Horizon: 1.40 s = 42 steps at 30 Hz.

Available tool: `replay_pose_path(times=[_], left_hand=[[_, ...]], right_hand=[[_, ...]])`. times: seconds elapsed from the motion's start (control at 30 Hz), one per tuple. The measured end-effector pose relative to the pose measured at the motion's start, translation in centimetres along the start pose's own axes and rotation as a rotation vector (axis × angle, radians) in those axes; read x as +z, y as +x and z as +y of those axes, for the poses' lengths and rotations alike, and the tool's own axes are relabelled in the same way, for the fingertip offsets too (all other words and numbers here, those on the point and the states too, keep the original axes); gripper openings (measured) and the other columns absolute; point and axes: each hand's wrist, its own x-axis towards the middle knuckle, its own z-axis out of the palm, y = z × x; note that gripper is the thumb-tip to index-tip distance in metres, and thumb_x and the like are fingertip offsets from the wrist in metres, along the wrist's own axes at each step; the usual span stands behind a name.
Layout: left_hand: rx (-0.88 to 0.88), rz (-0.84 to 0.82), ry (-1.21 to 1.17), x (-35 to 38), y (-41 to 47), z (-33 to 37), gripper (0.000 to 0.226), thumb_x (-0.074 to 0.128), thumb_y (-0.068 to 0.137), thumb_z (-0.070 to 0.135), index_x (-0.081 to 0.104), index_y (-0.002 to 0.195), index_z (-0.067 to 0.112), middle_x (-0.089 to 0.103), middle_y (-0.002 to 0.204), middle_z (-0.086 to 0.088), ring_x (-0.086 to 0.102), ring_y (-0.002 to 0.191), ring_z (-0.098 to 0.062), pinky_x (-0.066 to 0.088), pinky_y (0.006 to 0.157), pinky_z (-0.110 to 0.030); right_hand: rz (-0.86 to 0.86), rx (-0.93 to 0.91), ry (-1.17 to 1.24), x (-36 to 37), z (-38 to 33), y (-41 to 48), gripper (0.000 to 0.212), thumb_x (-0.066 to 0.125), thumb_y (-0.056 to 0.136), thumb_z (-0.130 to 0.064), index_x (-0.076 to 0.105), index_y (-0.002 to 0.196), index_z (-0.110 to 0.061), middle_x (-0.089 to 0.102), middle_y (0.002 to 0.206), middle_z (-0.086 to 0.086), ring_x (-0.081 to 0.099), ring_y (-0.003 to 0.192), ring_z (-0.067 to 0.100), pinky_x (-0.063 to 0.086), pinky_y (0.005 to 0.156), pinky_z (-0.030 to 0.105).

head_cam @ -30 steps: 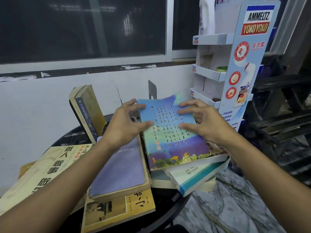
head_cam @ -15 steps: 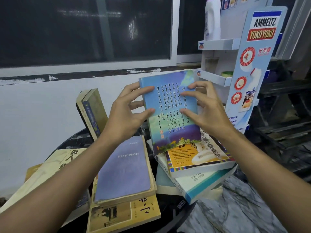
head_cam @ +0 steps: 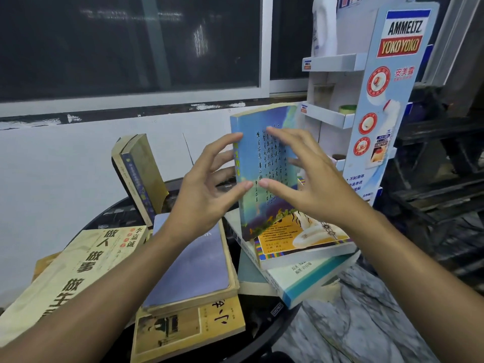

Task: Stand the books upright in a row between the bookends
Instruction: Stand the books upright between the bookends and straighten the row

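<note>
I hold a blue book (head_cam: 263, 205) with columns of Chinese writing upright above the right stack. Its spine is turned toward me. My left hand (head_cam: 207, 187) grips the spine edge, and my right hand (head_cam: 311, 184) presses its spread fingers on the cover. Two old books (head_cam: 140, 174) lean at the back left of the round black table (head_cam: 264, 323). Lying flat are a purple book (head_cam: 193, 265), a yellow book (head_cam: 86, 258) with large characters, and an orange-covered book (head_cam: 303, 239) on a white and teal one (head_cam: 311, 279). No bookend shows; my hands and the blue book cover that spot.
A white and blue cardboard display rack (head_cam: 385, 106) stands close at the right. A white wall (head_cam: 52, 166) under a dark window runs behind the table. Marble-patterned floor (head_cam: 353, 323) lies at the lower right, and dark shelving (head_cam: 440, 179) at the far right.
The blue book lay flat on the right stack. Both hands have lifted it, stood it upright and turned its spine toward me, baring the orange-covered book beneath.
</note>
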Motion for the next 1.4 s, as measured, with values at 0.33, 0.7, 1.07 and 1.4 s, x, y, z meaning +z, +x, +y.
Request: replay_pose_path(times=[0.33,0.7,1.07,1.4], left_hand=[[-0.01,-0.117,-0.019,2.6,-1.9,-0.1,0.074,0.068,0.091,-0.005,0.041,0.15,0.031,0.049,0.153,0.009,0.045,0.143,-0.014,0.063,0.084,-0.042],[0.014,0.058,0.323,6.8,-1.9,-1.9,0.081,0.083,0.082,0.031,0.042,0.151,0.033,0.055,0.141,0.013,0.051,0.133,-0.005,0.045,0.112,-0.037],[-0.141,0.009,0.319,7.5,-1.9,-2.9,0.086,0.083,0.078,0.046,0.039,0.152,0.042,0.046,0.142,0.018,0.047,0.132,-0.001,0.031,0.101,0.002],[-0.15,0.088,0.285,0.7,-1.4,-1.9,0.054,0.061,0.096,0.043,0.048,0.148,0.037,0.05,0.144,0.013,0.051,0.129,0.0,0.056,0.088,-0.016]], right_hand=[[-0.028,0.006,0.124,-2.4,-3.2,-1.7,0.088,0.076,0.088,-0.036,0.022,0.158,-0.041,0.039,0.151,-0.012,0.046,0.135,-0.002,0.053,0.101,0.025],[0.124,0.111,-0.008,-3.5,-4.1,-1.4,0.063,0.072,0.092,-0.033,0.037,0.144,-0.037,0.055,0.133,-0.017,0.062,0.114,0.006,0.06,0.086,0.04],[0.266,0.232,-0.106,-3.3,-4.1,-1.2,0.051,0.071,0.094,-0.025,0.043,0.135,-0.038,0.061,0.109,-0.012,0.065,0.108,0.017,0.06,0.084,0.046],[0.344,0.138,-0.036,-2.2,-6.7,2.4,0.047,0.073,0.091,-0.018,0.05,0.132,-0.024,0.071,0.102,-0.006,0.071,0.092,0.015,0.062,0.075,0.04]])
